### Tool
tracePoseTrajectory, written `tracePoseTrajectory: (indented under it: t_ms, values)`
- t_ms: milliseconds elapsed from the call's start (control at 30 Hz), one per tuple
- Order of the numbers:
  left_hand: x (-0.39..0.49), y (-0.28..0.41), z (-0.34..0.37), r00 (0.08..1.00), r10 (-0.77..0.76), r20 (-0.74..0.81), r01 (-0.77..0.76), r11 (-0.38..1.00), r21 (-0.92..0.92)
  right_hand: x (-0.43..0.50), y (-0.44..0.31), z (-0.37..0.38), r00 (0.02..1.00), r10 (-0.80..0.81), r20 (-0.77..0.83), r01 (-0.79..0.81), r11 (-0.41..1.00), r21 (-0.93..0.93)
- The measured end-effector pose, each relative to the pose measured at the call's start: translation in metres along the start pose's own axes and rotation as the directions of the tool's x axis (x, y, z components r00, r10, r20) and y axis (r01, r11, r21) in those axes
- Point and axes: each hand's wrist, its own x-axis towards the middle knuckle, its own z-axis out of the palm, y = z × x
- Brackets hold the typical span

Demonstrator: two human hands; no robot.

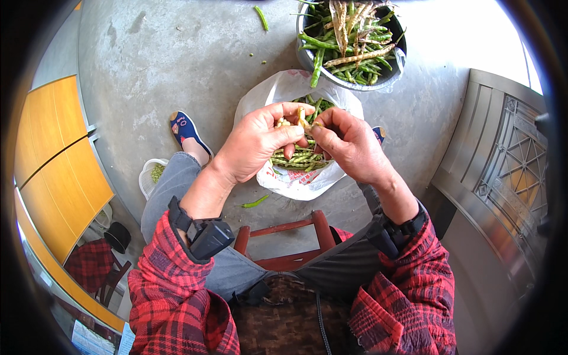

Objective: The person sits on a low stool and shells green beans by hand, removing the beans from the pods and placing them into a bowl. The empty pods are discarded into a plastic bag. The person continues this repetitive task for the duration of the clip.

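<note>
Both hands meet above a white plastic bag (306, 188) that holds green bean pods (301, 160). My left hand (262, 133) grips a pale yellowish bean pod (301, 116) between thumb and fingers. Several pale beans (282, 122) show inside its curled fingers. At the pod's right end, my right hand (350, 142) pinches with thumb and forefinger; a small brownish bit shows at the tips. The lower fingers of both hands partly hide the bag's contents.
Beyond the bag stands a dark tub (306, 60) heaped with green and dried pods. Loose pods (255, 201) (262, 18) lie on the concrete floor (146, 66). A white basket (146, 177) with small green beans sits by my left leg. A red wooden stool frame (284, 262) shows below.
</note>
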Motion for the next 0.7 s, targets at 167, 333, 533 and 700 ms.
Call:
tracePoseTrajectory:
  t_ms: [167, 333, 533, 700]
  values:
    - [-0.0012, -0.0023, 0.0052, 0.999, 0.011, -0.037, -0.005, 0.988, 0.155, 0.0008, -0.0001, 0.0086, 0.992, -0.109, -0.067, 0.108, 0.994, -0.025]
    - [-0.0020, -0.0001, 0.0068, 1.000, 0.006, -0.012, -0.003, 0.978, 0.208, 0.0039, 0.0029, 0.0105, 0.976, -0.185, -0.118, 0.162, 0.971, -0.177]
    - [-0.0021, -0.0016, 0.0085, 1.000, -0.026, -0.015, 0.029, 0.980, 0.195, 0.0029, 0.0017, 0.0068, 0.969, -0.162, -0.186, 0.106, 0.954, -0.281]
    - [-0.0012, -0.0021, 0.0073, 0.996, -0.070, 0.049, 0.072, 0.996, -0.056, 0.0058, 0.0049, 0.0119, 0.932, -0.281, -0.227, 0.198, 0.923, -0.331]
